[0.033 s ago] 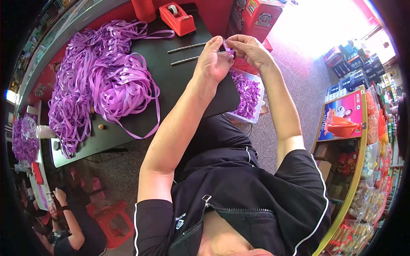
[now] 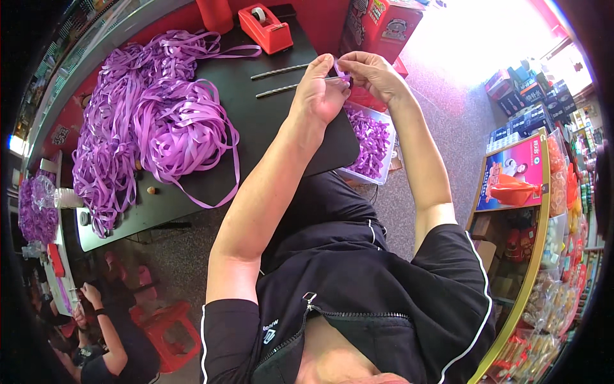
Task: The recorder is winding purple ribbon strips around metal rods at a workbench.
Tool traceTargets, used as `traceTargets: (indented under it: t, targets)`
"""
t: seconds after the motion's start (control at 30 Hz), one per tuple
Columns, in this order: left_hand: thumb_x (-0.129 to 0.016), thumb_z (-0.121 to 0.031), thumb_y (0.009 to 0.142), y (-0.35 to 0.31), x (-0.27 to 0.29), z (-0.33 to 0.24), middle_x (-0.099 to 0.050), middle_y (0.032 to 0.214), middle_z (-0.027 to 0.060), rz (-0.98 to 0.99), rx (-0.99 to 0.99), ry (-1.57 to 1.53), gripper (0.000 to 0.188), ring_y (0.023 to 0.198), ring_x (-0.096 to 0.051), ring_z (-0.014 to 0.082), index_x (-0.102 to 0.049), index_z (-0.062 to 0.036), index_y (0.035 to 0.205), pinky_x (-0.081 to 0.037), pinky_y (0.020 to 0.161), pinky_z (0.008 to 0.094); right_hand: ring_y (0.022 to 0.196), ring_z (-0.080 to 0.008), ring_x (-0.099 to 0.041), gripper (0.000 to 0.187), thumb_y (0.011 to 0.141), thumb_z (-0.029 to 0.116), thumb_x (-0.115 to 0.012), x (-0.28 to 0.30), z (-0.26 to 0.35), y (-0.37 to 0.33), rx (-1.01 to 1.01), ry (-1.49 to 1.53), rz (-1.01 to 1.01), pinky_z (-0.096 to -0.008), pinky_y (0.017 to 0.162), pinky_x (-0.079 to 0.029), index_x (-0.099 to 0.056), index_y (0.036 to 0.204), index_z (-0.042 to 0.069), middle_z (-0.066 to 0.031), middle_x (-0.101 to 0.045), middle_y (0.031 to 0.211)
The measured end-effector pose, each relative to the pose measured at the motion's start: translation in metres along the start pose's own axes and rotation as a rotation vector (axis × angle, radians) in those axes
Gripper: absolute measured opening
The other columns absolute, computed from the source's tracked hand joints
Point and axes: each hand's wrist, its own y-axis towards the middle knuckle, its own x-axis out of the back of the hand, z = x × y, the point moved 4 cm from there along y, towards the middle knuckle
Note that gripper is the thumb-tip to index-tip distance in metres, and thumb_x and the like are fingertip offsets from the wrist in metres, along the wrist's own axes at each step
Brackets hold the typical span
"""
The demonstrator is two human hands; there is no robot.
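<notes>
Above the far right corner of the black table, my left hand (image 2: 320, 94) and my right hand (image 2: 376, 75) come together. A short piece of purple ribbon (image 2: 343, 75) shows between them. Thumb and fingers of the right hand pinch it; the left hand's curled fingers hold it from the other side, partly hidden. Two spiral-grooved metal rods (image 2: 275, 91), like drill bits, lie on the table beside my left hand, which covers their far ends. Below the hands, a translucent bin (image 2: 382, 171) holds many small purple ribbon pieces (image 2: 369, 142).
Large tangled heaps of purple ribbon (image 2: 182, 128) cover the left of the table (image 2: 256, 128). A red tape dispenser (image 2: 267, 32) stands at the back. A red box (image 2: 387, 25) is beyond my hands. At lower left, another person (image 2: 112, 339) works near a red stool (image 2: 169, 336). A display case (image 2: 511, 256) stands right.
</notes>
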Motion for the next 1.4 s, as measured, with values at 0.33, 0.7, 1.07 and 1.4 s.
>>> traceTargets:
  t: [0.33, 0.7, 1.07, 1.4]
  targets:
    - [-0.058, -0.03, 0.092, -0.01, -0.009, -0.001, -0.035, 0.126, 0.0382, -0.082, -0.016, -0.022, 0.041, 0.112, -0.04, 0.0442, -0.042, -0.0251, 0.129, -0.033, 0.096, 0.0531, 0.058, -0.0015, -0.043, 0.018, 0.084, 0.02, -0.066, 0.029, 0.021, 0.025, -0.086, -0.266, 0.154, -0.0186, 0.052, -0.032, -0.067, 0.097, 0.007, 0.0043, -0.063, 0.08]
    - [-0.057, -0.029, 0.093, -0.014, -0.015, -0.002, -0.006, 0.142, 0.0414, 0.029, 0.033, -0.102, 0.064, 0.135, -0.013, 0.0465, -0.021, -0.0188, 0.145, -0.019, 0.106, 0.0491, 0.061, -0.0049, -0.044, 0.025, 0.076, 0.034, -0.067, 0.023, 0.015, 0.079, -0.315, -0.972, 0.576, -0.0229, 0.051, -0.03, -0.071, 0.087, 0.012, 0.0048, -0.06, 0.073]
    - [-0.058, -0.027, 0.092, -0.014, -0.017, -0.002, -0.009, 0.141, 0.0406, 0.003, 0.047, -0.12, 0.062, 0.132, -0.019, 0.0435, -0.025, -0.0169, 0.143, -0.019, 0.106, 0.0478, 0.068, -0.0126, -0.057, 0.034, 0.073, 0.035, -0.072, 0.009, 0.025, 0.079, -0.167, -1.106, 0.526, -0.0285, 0.06, -0.043, -0.071, 0.083, 0.003, -0.0025, -0.064, 0.073]
    - [-0.059, -0.027, 0.091, -0.015, -0.018, -0.002, -0.006, 0.142, 0.0404, -0.007, 0.06, -0.154, 0.062, 0.135, -0.014, 0.0436, -0.027, -0.014, 0.142, -0.014, 0.109, 0.0487, 0.073, -0.0196, -0.065, 0.034, 0.07, 0.031, -0.071, -0.011, 0.033, 0.064, -0.236, -1.379, 0.351, -0.0325, 0.067, -0.05, -0.07, 0.082, -0.001, -0.0101, -0.068, 0.074]
